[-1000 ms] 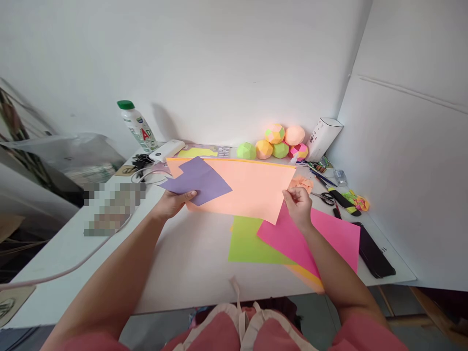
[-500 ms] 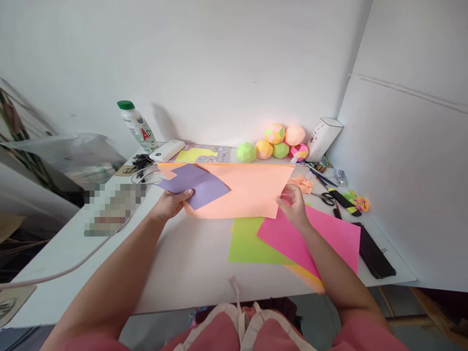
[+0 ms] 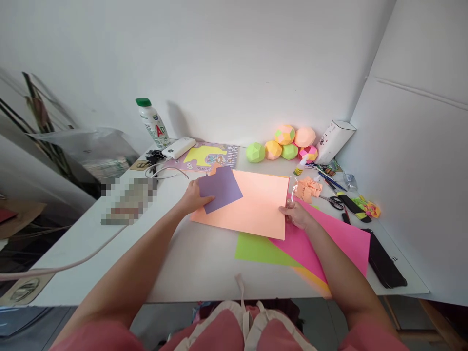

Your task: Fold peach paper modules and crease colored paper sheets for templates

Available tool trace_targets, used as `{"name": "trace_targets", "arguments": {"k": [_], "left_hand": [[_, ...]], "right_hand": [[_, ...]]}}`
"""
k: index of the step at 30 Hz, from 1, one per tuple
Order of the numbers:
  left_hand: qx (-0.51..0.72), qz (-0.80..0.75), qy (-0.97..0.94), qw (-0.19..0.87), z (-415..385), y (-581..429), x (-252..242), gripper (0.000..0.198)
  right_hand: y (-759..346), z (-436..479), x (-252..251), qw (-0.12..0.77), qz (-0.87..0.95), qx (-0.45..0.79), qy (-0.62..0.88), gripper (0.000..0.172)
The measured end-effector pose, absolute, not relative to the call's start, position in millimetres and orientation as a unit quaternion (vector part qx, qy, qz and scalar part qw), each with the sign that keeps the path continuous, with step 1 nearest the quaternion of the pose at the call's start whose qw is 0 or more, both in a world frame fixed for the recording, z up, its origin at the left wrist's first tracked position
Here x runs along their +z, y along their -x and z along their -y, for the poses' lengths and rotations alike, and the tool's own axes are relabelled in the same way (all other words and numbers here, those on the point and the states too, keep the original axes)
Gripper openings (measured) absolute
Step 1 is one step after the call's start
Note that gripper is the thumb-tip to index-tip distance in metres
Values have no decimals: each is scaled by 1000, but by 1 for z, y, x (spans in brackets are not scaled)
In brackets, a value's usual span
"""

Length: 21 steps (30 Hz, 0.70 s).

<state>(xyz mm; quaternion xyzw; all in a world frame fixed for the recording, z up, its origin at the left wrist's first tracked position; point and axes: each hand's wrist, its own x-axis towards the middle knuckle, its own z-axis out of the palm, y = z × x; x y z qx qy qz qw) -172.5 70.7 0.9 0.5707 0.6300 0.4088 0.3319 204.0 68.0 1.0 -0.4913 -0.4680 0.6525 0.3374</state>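
My left hand (image 3: pixel 196 197) pinches a notched piece of purple paper (image 3: pixel 221 189) together with the left side of peach paper (image 3: pixel 259 200), thumb on top. The purple piece lies over the peach sheet. At the peach paper's right edge, my right hand (image 3: pixel 295 214) grips it between thumb and fingers. Below my right hand and forearm, a pink sheet (image 3: pixel 340 234) overlaps a green sheet (image 3: pixel 256 248) on the table. An orange-yellow sheet (image 3: pixel 314 282) sticks out from under them.
Several faceted paper balls (image 3: pixel 288 144) sit against the wall. On the right are a glue bottle (image 3: pixel 300 168), crumpled peach paper (image 3: pixel 308 189), scissors (image 3: pixel 334 201), a cutter knife (image 3: pixel 353 207) and a black phone (image 3: pixel 385 258). A white bottle (image 3: pixel 153 124) and a notebook (image 3: pixel 232 158) stand and lie back left.
The peach paper has come down and nearer, now tilted flatter toward the table. My right hand has closed on its right edge. The view has shifted slightly left.
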Motion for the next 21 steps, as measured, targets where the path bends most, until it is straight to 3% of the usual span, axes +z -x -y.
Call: {"name": "trace_targets", "arguments": {"k": [4,10,14,21], "left_hand": [[357,-677,-585,269,-67,156,-6,130],[210,-691,-666,186,-62,152,-12,149],[205,-641,-717,181,-66,157,-20,136],[252,-572,-750,217,-68,152,-18,85]], "right_hand": [[-207,-69,2,327,453,661,501,35],[-207,-70,1,329,451,665,497,37],[-206,-70,-1,330,449,666,496,43],[-203,-68,3,334,425,678,498,38]]}}
